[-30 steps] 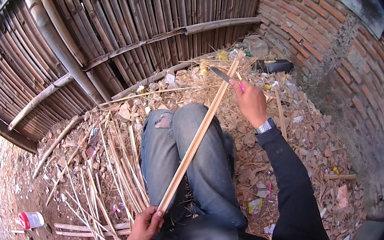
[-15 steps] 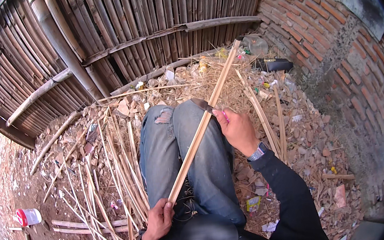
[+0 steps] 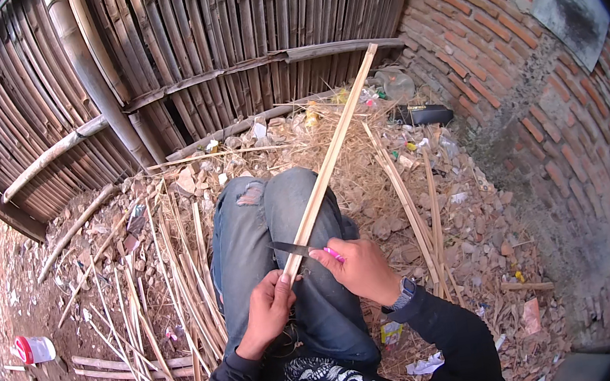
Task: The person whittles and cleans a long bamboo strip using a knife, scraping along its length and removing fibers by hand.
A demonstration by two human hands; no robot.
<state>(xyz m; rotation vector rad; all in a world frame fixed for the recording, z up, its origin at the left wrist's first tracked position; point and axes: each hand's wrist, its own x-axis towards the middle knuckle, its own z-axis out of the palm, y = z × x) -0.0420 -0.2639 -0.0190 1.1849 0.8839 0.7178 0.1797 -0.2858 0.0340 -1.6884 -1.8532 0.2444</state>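
Observation:
A long pale bamboo strip (image 3: 337, 144) slants up and away across my right thigh, its far end out over the straw. My left hand (image 3: 268, 308) grips its near end, thumb on top. In my right hand (image 3: 360, 267) is a knife (image 3: 291, 248) with a dark blade and a pink handle. The blade lies across the strip, just beyond my left thumb. Most of the handle is hidden in my fist.
Several split bamboo strips (image 3: 172, 283) lie left of my legs, and more strips (image 3: 407, 204) on the right. Rubble and litter cover the ground. A bamboo wall (image 3: 225, 33) stands ahead, a brick wall (image 3: 526, 64) at right. A red-and-white tub (image 3: 35, 349) sits far left.
My right hand has drawn the knife down the strip toward me, from above my knee to near my left hand. My left hand has shifted up and right with the strip.

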